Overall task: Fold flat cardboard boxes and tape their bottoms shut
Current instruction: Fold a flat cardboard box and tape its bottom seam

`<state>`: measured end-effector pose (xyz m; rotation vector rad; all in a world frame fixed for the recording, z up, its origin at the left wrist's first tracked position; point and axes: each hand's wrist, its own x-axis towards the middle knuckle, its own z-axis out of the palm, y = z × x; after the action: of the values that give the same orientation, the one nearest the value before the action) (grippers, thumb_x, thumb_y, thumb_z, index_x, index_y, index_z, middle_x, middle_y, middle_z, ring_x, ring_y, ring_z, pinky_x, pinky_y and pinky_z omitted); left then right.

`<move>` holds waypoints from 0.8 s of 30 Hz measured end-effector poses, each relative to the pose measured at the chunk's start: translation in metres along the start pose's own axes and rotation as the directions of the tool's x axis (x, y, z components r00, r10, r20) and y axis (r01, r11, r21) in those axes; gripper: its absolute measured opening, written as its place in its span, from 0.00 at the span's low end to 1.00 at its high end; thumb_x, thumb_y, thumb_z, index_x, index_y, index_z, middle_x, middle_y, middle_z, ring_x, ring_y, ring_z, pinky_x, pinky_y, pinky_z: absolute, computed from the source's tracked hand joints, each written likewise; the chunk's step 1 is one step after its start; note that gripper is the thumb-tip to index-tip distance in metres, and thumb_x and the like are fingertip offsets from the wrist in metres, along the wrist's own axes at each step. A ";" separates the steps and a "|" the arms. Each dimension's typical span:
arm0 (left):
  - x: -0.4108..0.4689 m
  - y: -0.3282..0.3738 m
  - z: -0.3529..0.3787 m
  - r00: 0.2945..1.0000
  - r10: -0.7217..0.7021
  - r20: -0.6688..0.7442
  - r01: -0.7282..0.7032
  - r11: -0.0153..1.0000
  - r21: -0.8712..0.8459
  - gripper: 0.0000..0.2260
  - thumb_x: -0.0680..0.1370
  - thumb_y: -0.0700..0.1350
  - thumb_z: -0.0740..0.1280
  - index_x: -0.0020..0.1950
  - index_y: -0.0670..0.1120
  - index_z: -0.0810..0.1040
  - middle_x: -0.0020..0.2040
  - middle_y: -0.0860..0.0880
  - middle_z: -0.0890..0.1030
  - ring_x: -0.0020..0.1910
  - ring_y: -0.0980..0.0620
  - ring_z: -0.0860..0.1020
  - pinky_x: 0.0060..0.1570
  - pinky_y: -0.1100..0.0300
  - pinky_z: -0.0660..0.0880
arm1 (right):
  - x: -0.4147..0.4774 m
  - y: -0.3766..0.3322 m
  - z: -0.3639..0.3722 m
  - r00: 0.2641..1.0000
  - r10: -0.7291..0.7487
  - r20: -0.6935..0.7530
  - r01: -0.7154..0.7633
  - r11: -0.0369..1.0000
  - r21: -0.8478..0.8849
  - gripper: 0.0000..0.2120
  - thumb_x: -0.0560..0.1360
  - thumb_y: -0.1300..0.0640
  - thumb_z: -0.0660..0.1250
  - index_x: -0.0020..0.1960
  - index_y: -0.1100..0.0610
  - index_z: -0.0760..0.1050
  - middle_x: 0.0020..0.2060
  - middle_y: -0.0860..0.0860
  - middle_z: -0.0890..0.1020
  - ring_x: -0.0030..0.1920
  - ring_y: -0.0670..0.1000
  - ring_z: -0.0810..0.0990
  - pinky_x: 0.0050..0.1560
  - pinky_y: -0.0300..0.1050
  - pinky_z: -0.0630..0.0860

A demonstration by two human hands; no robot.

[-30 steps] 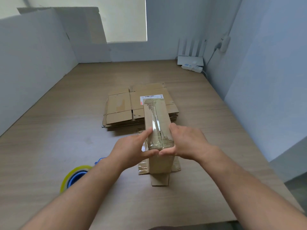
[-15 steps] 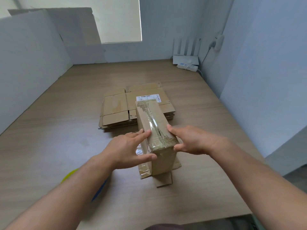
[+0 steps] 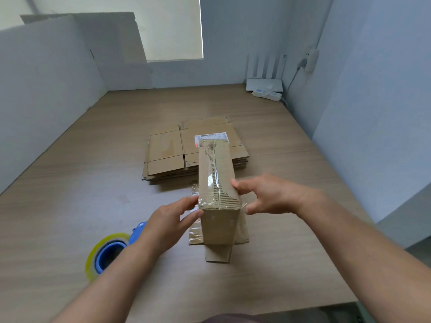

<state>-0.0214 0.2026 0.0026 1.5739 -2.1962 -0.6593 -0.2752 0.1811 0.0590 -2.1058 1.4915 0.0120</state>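
Your left hand [image 3: 168, 223] and right hand [image 3: 271, 194] flank the upright box [image 3: 218, 183], fingertips touching its taped top edges; flat boxes [image 3: 184, 152] lie stacked beyond it; the tape roll [image 3: 105, 254] rests near-left on the counter [image 3: 70, 183].

Wood-grain table [image 3: 70, 183] is lying under pale blue walls [image 3: 373, 101]; window [image 3: 172, 26] is glowing far ahead of the hands; router [image 3: 264, 83] is sitting far right.
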 end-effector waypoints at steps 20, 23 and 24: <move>-0.017 0.009 0.028 0.961 -0.106 -0.256 0.085 0.992 -0.091 0.08 0.80 0.50 0.62 0.47 0.49 0.79 0.37 0.56 0.81 0.32 0.63 0.75 0.31 0.72 0.70 | -0.006 0.010 0.028 0.954 -0.187 -0.233 0.151 0.974 -0.167 0.23 0.79 0.50 0.63 0.73 0.45 0.65 0.63 0.46 0.77 0.64 0.49 0.71 0.61 0.47 0.70; -0.017 0.011 0.029 0.954 -0.091 -0.286 0.077 0.995 -0.060 0.08 0.79 0.51 0.62 0.41 0.52 0.74 0.33 0.56 0.79 0.30 0.61 0.74 0.29 0.69 0.68 | -0.006 0.008 0.028 0.926 -0.230 -0.299 0.138 0.945 -0.298 0.22 0.78 0.46 0.63 0.71 0.45 0.67 0.60 0.45 0.78 0.62 0.49 0.72 0.55 0.47 0.73; -0.018 0.012 0.030 0.951 -0.086 -0.298 0.075 0.996 -0.048 0.08 0.79 0.51 0.63 0.40 0.53 0.73 0.32 0.57 0.77 0.29 0.60 0.74 0.28 0.69 0.68 | -0.007 0.008 0.028 0.917 -0.246 -0.314 0.141 0.936 -0.323 0.22 0.77 0.46 0.63 0.71 0.45 0.68 0.60 0.45 0.78 0.61 0.48 0.73 0.54 0.47 0.73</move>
<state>-0.0413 0.2277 -0.0152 1.6327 -1.8976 -0.4447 -0.2759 0.1975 0.0339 -2.6024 1.5426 -0.2435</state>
